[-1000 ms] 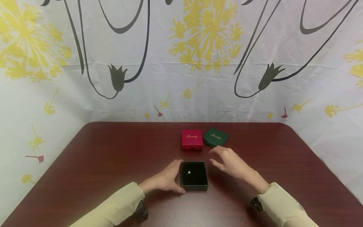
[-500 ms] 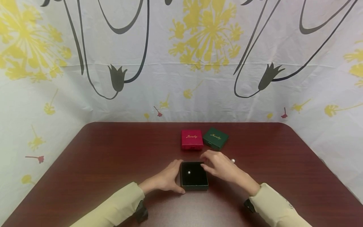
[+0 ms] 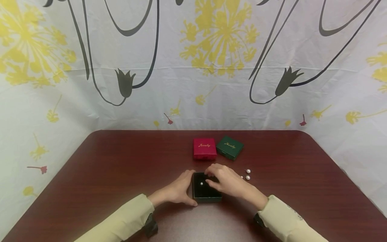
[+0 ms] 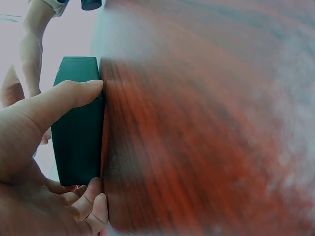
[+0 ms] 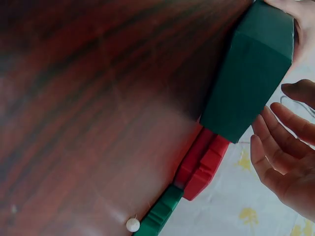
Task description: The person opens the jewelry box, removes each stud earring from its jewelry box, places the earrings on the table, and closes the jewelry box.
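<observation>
My left hand (image 3: 176,190) grips a lidless dark green box (image 3: 208,199) by its left side, thumb at the near corner and fingers at the far one. In the left wrist view its thumb (image 4: 81,92) lies on the box's green outer wall (image 4: 76,142). A small white pearl stud (image 3: 201,184) sits on the black lining inside. Over the box's right half hovers my right hand (image 3: 228,179), fingers bent loosely. The right wrist view shows its thumb and fingers (image 5: 275,147) apart, nothing visible between them, beside the box (image 5: 251,73).
Behind the box lie a closed red jewelry box (image 3: 205,148) and a green jewelry lid (image 3: 230,147). Right of my right hand are several pearl pieces, among them a pearl (image 3: 248,171) and another pearl (image 3: 248,177), on the dark wooden table (image 3: 136,158). A patterned cloth hangs behind.
My right hand has moved left from near the green lid to above the open box, uncovering the pearls on the table. The left hand and box have stayed put.
</observation>
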Demonstrator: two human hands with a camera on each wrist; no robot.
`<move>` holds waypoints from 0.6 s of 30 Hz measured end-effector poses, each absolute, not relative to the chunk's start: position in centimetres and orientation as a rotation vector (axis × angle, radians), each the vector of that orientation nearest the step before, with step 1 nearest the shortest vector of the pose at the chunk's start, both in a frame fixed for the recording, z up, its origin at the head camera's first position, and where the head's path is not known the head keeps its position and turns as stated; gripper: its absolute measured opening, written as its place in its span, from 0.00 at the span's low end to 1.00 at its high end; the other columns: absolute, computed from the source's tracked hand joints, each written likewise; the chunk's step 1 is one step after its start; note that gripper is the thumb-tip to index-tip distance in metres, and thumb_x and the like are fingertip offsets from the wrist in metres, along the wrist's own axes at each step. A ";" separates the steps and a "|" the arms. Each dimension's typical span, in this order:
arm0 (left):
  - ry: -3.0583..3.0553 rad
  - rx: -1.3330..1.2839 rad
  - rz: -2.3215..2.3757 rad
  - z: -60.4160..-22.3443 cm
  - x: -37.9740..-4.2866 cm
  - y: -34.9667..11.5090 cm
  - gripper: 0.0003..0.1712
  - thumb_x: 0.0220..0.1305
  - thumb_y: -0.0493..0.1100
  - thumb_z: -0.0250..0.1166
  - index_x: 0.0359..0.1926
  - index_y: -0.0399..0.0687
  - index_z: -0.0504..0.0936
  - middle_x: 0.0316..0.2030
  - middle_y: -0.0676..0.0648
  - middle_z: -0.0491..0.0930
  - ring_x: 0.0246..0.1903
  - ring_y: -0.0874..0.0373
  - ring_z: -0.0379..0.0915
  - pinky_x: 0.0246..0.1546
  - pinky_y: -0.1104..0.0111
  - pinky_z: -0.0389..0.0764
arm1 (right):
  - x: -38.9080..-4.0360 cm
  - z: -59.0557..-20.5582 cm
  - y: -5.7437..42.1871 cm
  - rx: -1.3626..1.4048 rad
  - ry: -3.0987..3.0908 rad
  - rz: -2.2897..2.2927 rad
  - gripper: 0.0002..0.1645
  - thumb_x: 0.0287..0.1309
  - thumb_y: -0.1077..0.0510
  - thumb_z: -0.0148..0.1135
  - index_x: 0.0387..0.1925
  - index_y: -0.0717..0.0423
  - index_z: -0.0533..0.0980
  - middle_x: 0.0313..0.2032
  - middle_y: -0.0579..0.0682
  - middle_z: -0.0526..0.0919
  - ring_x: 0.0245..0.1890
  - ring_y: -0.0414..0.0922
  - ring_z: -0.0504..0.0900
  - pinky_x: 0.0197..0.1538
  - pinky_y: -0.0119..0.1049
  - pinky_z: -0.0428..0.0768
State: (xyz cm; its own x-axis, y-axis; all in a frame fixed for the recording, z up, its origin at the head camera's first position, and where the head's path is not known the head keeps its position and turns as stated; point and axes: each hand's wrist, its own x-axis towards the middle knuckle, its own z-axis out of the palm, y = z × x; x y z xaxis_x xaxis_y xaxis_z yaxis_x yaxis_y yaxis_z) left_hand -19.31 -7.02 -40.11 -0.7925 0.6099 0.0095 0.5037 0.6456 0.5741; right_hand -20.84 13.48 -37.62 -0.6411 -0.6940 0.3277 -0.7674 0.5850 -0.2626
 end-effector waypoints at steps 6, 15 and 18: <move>2.686 0.923 0.852 -40.1 -19.3 -7.1 0.52 0.33 0.47 0.76 0.57 0.35 0.57 0.48 0.45 0.64 0.50 0.53 0.60 0.52 0.63 0.66 | -20.9 -37.9 12.9 1.246 -2.635 0.545 0.11 0.47 0.57 0.64 0.34 0.57 0.76 0.29 0.45 0.77 0.29 0.37 0.74 0.33 0.29 0.75; 2.679 0.934 0.858 -40.2 -19.3 -7.1 0.51 0.34 0.47 0.76 0.57 0.37 0.58 0.48 0.45 0.64 0.50 0.54 0.60 0.52 0.63 0.66 | -20.9 -37.9 12.2 1.260 -2.699 0.525 0.14 0.46 0.54 0.65 0.36 0.57 0.77 0.30 0.46 0.77 0.29 0.37 0.75 0.32 0.27 0.75; 2.677 0.936 0.863 -40.2 -19.3 -7.1 0.51 0.33 0.46 0.76 0.57 0.37 0.58 0.48 0.45 0.64 0.50 0.54 0.60 0.52 0.63 0.65 | -20.9 -38.0 12.1 1.263 -2.697 0.506 0.14 0.46 0.54 0.65 0.35 0.57 0.77 0.29 0.45 0.77 0.28 0.36 0.75 0.32 0.27 0.75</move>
